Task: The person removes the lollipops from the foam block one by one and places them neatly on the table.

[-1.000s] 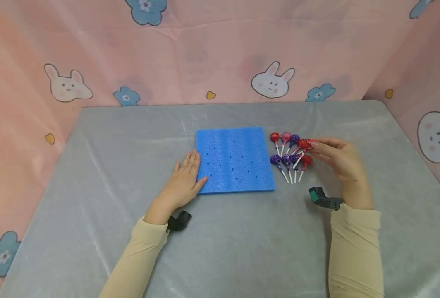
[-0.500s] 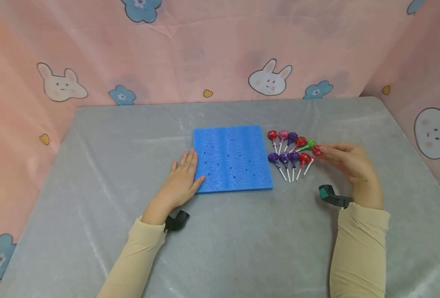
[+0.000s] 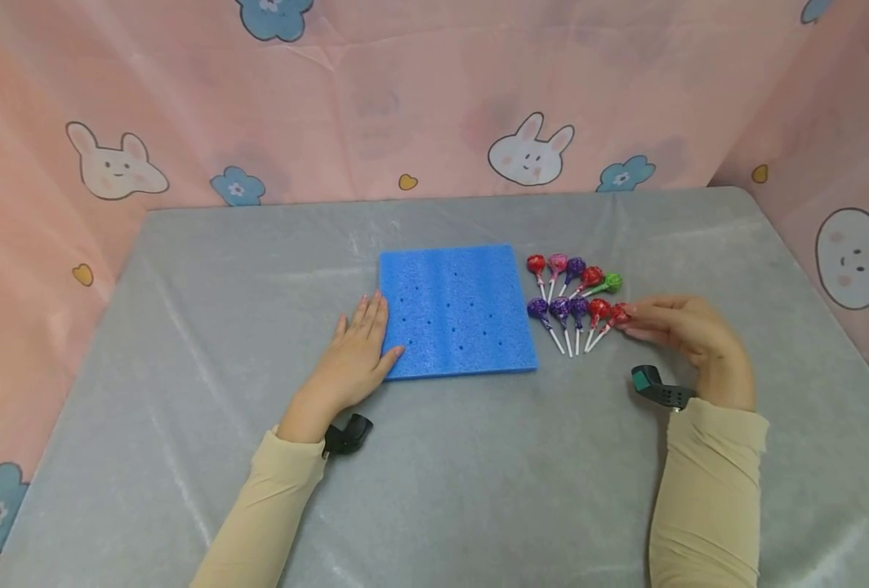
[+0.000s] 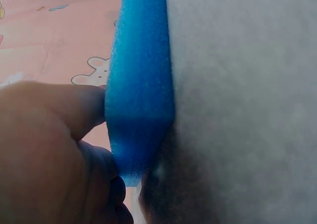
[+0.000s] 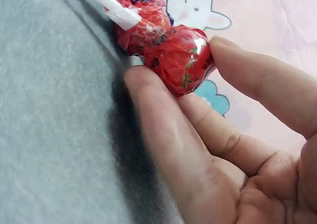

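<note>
My left hand [image 3: 351,354] lies with straight fingers along the left edge of a blue foam board [image 3: 458,314] dotted with small holes. In the left wrist view, the thumb touches the edge of the board [image 4: 141,75]. Right of the board, my right hand [image 3: 688,331] pinches a red-wrapped lollipop [image 3: 619,314] by its head, at the right end of the near row. The right wrist view shows the lollipop head [image 5: 183,60] between the thumb and a finger, against another red lollipop [image 5: 146,23]. Its white stick points toward the near left.
A far row holds red, pink, purple and green lollipops, with the green lollipop [image 3: 611,282] at its right end. Purple lollipops [image 3: 559,309] and a red lollipop [image 3: 598,309] fill the near row. Behind the grey table [image 3: 479,490] hangs a pink curtain [image 3: 376,98].
My right hand has carried the red lollipop from over the far row to the right, then nearer, down to the near row's end. The green lollipop has come into sight. The left hand stays put.
</note>
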Tool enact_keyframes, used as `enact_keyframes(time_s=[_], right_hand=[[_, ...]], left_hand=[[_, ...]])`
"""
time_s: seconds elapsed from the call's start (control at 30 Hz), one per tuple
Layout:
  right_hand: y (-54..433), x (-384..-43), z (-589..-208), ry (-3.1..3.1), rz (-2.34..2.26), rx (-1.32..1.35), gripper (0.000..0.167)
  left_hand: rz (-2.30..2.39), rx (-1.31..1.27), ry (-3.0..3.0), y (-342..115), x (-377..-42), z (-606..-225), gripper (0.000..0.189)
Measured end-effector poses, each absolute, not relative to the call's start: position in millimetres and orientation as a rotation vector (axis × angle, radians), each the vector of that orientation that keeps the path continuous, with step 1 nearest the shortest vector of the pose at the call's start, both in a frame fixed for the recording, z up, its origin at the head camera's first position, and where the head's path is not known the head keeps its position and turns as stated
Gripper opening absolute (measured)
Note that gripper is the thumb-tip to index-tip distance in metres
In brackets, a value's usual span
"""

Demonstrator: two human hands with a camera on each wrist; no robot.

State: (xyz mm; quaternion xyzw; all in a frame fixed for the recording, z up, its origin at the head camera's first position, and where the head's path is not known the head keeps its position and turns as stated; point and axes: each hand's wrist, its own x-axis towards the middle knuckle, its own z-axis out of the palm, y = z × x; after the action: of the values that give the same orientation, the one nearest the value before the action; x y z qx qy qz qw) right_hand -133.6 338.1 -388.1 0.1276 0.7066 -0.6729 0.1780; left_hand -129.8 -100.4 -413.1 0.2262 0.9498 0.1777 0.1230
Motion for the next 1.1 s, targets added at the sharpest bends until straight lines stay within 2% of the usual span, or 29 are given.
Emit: enact_keyframes(time_s=[0.27,0.63,1.1], right_hand=[[340.6,-135.2,-392.1,2.093,-1.737,0.409,0.025],[340.0,-135.9,-390.8,2.063,-1.78,0.392,0.025],[338.8,-136.3,-389.1,2.217,-1.63,0.384,0.018]], left_hand=[[0.516,0.659,2.765,-99.9,-129.3,-411.6,0.07],[0.505,0.639,2.77,-101.0,-127.9,-410.7,0.07],[0.503,0.626,2.769,-99.9,-126.3,-414.0,0.07]])
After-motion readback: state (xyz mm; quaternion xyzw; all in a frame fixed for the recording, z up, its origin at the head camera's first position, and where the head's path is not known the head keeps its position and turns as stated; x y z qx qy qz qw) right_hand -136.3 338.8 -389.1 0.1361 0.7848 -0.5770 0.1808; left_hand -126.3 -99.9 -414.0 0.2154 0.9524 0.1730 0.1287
